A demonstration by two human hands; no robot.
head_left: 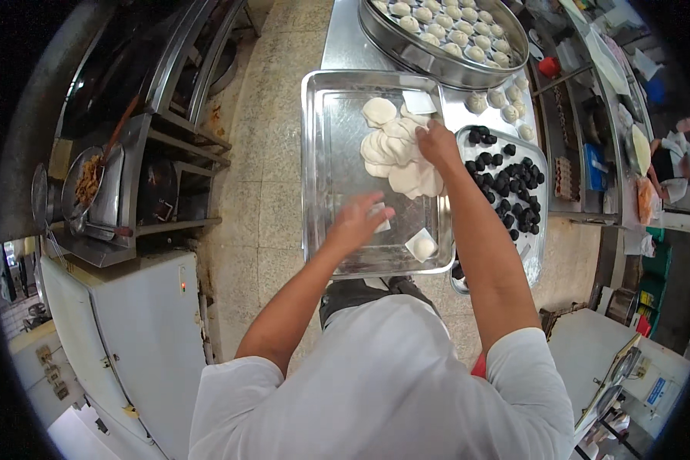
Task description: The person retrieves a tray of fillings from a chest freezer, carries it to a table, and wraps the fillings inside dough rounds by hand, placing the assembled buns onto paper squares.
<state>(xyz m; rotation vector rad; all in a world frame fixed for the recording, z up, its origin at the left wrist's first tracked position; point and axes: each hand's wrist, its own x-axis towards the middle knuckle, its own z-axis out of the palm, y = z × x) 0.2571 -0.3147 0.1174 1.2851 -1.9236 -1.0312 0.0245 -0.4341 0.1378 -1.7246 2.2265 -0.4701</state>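
Observation:
A pile of flat, pale dough wrappers (391,149) overlaps in the large metal tray (341,78) before me. My right hand (437,143) is at the pile's right edge, fingers bent and closed on a dough wrapper; the fingertips are partly hidden. Over the tray's near half, my left hand (358,222) is slightly blurred, its fingers stretched apart. Just under those fingers lies a white paper square (382,222), partly covered. To its right, a round white bun (425,248) rests on another paper square. More white paper (418,102) lies at the tray's far right corner.
On the right, a second tray (543,230) holds many dark filling balls (517,184). A round steamer (406,54) full of pleated buns stands beyond, with several loose buns (497,97) beside it. Stove and pan (90,184) are at left; another person (676,157) is far right.

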